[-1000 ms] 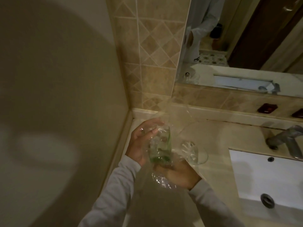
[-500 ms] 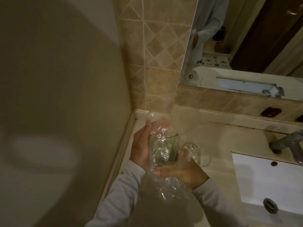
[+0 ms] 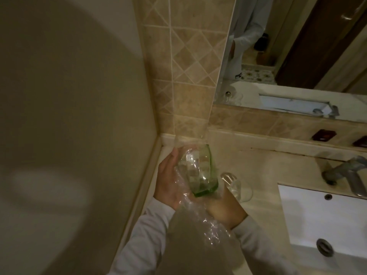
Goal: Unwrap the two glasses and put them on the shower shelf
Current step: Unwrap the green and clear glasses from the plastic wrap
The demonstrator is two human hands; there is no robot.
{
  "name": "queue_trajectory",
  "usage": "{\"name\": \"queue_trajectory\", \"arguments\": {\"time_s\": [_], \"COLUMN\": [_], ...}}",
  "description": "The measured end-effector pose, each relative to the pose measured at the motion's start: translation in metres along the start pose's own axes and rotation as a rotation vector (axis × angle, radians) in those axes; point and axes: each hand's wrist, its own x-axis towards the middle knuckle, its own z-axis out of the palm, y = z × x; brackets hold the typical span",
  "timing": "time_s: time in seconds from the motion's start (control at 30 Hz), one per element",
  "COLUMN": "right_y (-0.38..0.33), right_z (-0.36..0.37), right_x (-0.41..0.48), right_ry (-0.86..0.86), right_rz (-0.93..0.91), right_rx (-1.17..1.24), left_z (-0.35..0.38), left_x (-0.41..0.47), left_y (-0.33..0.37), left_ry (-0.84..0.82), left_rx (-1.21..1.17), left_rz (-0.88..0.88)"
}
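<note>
A head-worn view looked down at a dim bathroom corner. The person's left hand [image 3: 168,183] cupped a green glass [image 3: 201,173] from its left side, fingers curved round it through crinkled plastic wrap [image 3: 200,223]. The green glass was held tilted in the air above the beige tabletop [image 3: 274,169], its thick base lowest and nearest the camera. The right hand [image 3: 224,210] sat just beneath that base with the plastic wrap trailing over the wrist; its fingers were hidden, so its grip could not be told. A clear glass [image 3: 237,187] stood on the tabletop just beyond the right hand. To the right lay a white sink [image 3: 327,213] with a metal tap [image 3: 345,171], and a mirror [image 3: 297,56] hung above tan wall tiles [image 3: 186,62].
</note>
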Motion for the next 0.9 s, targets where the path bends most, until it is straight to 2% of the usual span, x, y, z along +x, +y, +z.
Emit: {"name": "queue_trajectory", "arguments": {"time_s": [0.13,0.23,0.3,0.43,0.53,0.7,0.83,0.9], "right_y": [0.011,0.013,0.003,-0.015,-0.022,-0.018,-0.016,-0.016], "right_z": [-0.008,-0.012,-0.011,-0.025,-0.028,-0.007,-0.009,-0.010], "right_x": [-0.002,-0.007,-0.005,-0.007,-0.003,0.006,0.001,-0.001], "right_ry": [0.001,-0.045,-0.110,-0.181,-0.138,0.060,0.083,0.109], "right_rz": [0.246,0.318,0.260,0.030,0.025,-0.012,0.056,0.074], "right_rx": [-0.132,-0.234,-0.268,-0.130,0.009,-0.019,-0.001,-0.002], "left_z": [-0.003,-0.004,-0.004,-0.009,-0.005,0.004,0.001,-0.001], "left_x": [-0.002,-0.004,-0.003,-0.002,-0.005,-0.007,-0.003,0.001], "left_y": [-0.005,-0.006,-0.005,0.000,0.002,-0.010,-0.012,-0.012], "left_ry": [-0.016,-0.019,0.010,0.034,0.047,0.064,0.173,0.230], "left_rx": [0.021,-0.006,-0.026,0.019,0.154,0.313,0.318,0.347], "left_rz": [0.161,0.201,0.214,0.295,0.366,0.373,0.292,0.337]}}
